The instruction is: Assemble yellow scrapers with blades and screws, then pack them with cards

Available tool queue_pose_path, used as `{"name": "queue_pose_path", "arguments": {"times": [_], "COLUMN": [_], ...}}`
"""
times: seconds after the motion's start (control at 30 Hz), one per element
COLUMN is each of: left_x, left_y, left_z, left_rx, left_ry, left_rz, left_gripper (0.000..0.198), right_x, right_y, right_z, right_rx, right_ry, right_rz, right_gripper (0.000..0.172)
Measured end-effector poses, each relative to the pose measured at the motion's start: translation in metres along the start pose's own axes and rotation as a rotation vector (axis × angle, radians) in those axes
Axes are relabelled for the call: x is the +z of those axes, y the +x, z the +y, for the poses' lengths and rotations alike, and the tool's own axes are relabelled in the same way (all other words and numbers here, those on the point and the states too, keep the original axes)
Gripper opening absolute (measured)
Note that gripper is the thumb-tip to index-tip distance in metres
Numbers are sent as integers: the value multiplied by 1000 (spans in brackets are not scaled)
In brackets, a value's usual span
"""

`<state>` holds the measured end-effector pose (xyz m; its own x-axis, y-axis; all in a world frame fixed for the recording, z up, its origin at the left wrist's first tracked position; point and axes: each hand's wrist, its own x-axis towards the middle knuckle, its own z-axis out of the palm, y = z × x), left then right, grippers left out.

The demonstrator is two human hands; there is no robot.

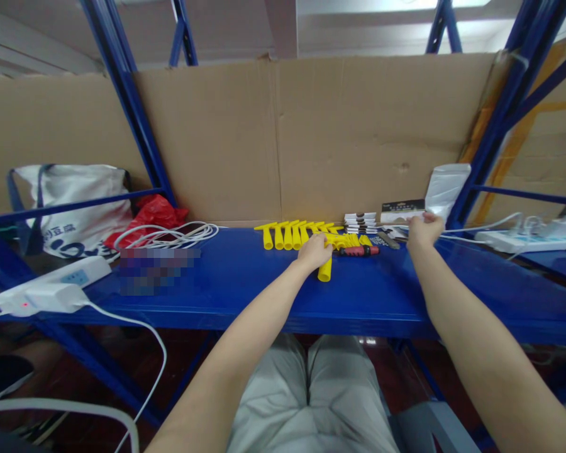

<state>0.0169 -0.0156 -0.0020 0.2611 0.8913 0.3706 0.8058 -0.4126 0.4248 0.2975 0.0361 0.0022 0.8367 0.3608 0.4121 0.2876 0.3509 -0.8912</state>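
My left hand (314,251) is closed on a yellow plastic handle (325,270), whose round tubular end points toward me over the blue shelf. To its left stands a row of similar yellow handles (283,237), with thin parts pointing to the back. Smaller yellow pieces (353,240) lie to its right, beside a red and black screwdriver-like tool (359,251). My right hand (424,229) is farther right, fingers bent together at a whitish plastic bag (447,189) and a black-and-white card (402,210). What its fingers pinch is too small to make out.
White folded strips (360,222) are stacked behind the yellow pieces. Power strips lie at the left (51,286) and right (528,241), with white cables (170,236). A red plastic bag (155,214) and a cloth bag (75,207) sit left. Cardboard (358,132) closes the back.
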Motion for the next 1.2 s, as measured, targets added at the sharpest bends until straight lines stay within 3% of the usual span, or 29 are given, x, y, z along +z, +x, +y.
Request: {"name": "queue_pose_path", "arguments": {"times": [0.07,0.17,0.3,0.57,0.73,0.87,0.93,1.07,1.2], "left_x": [0,1,0,-1,4,6,6,1,-8], "left_y": [0,1,2,2,8,8,7,7,11], "left_z": [0,-1,-1,-1,-6,-6,-5,-1,-2], "left_rx": [-1,6,-5,-7,-140,-288,-354,-407,-442], "left_ry": [-8,-26,-40,-66,-209,-475,-607,-823,-1007], "left_rz": [5,19,46,55,22,-121,-169,-120,24], "left_gripper": [27,28,29,26,24,8,12,17,20], "right_x": [4,11,17,15,19,22,22,21,18], "right_y": [-9,-22,-40,-66,-67,-67,-68,-69,-72], "right_z": [-16,-34,-42,-43,-38,-33,-32,-35,-41], "right_rx": [115,183,82,-174,-255,-202,-179,-136,-131], "right_ry": [177,404,449,267,244,239,258,316,401], "right_rz": [45,-169,-390,-759,-822,-870,-883,-874,-825], "right_gripper": [43,35,21,24,31,40,44,47,45]}}
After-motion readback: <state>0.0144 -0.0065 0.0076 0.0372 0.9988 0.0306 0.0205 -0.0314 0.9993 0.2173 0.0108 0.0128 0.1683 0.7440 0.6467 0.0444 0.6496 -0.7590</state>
